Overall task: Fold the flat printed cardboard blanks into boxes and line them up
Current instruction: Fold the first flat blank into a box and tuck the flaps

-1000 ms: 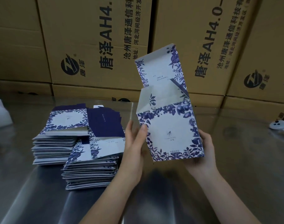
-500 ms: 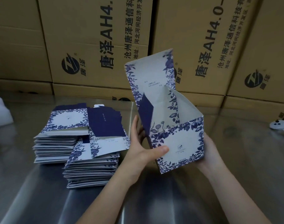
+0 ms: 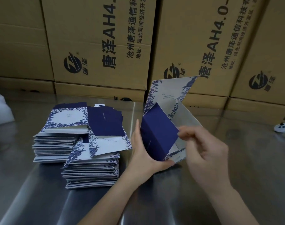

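Head view: half-folded blue-and-white floral cardboard box [image 3: 158,135] is lower than 0.5 s ago, navy side panel now facing cam, over steel table [image 3: 41,192], just right of 2 stacks of flat printed blanks [image 3: 77,143]. Left hand [image 3: 141,153] grips its lower left corner, thumb underneath. Right hand [image 3: 206,153] has moved from behind to the front, curled fingers pinching navy panel's edge.

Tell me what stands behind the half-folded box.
Stacked brown shipping cartons with black print, at the steel table's far edge. The box's raised flap hides part of them.
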{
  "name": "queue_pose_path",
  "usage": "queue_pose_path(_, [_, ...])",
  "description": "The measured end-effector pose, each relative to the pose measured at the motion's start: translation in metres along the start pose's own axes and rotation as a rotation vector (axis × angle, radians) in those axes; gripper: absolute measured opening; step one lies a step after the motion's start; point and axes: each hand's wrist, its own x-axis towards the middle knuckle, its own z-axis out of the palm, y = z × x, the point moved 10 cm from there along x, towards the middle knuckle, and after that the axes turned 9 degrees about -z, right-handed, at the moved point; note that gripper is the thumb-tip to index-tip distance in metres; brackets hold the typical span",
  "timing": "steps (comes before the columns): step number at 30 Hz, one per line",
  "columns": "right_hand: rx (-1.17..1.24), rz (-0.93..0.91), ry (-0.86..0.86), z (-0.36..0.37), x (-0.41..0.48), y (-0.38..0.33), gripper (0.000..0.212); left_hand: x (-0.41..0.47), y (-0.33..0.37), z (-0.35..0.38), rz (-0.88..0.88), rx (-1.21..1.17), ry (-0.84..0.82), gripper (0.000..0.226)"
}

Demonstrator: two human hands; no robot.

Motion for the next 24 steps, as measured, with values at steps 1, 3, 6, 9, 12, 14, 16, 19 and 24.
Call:
queue_pose_path(1, [-0.003,0.034,-0.051,0.005,0.0,0.006,0.028,0.0,0.0,0.0,0.001,0.016,-0.001,0.139])
queue_pose_path(3, [0.066,0.102,-0.114,0.011,0.0,0.014,0.028,0.0,-0.001,0.0,0.002,0.058,-0.003,0.141])
queue_pose_path(6, [0.266,0.264,-0.09,0.01,0.001,0.027,0.025,-0.001,0.001,-0.002,0.015,0.145,-0.006,0.143])
queue_pose_path(9, [0.182,0.296,-0.162,0.011,0.003,0.028,0.035,-0.003,0.002,0.0,0.043,0.192,-0.016,0.145])
queue_pose_path(12, [0.079,0.237,-0.282,0.024,0.002,0.018,0.044,-0.006,0.005,0.002,0.081,0.185,-0.021,0.141])
queue_pose_path(14, [0.041,0.238,-0.323,0.032,0.001,0.016,0.05,-0.007,0.009,0.001,0.118,0.202,-0.009,0.134])
queue_pose_path(16, [0.008,0.231,-0.344,0.038,0.001,0.016,0.049,-0.009,0.014,0.003,0.138,0.195,-0.004,0.125])
queue_pose_path(19, [-0.032,0.246,-0.368,0.042,0.0,0.02,0.053,-0.012,0.02,0.01,0.083,0.073,-0.042,0.117])
queue_pose_path(24, [-0.08,0.275,-0.456,0.051,-0.004,0.029,0.069,-0.018,0.02,0.021,-0.009,-0.063,-0.183,0.103])
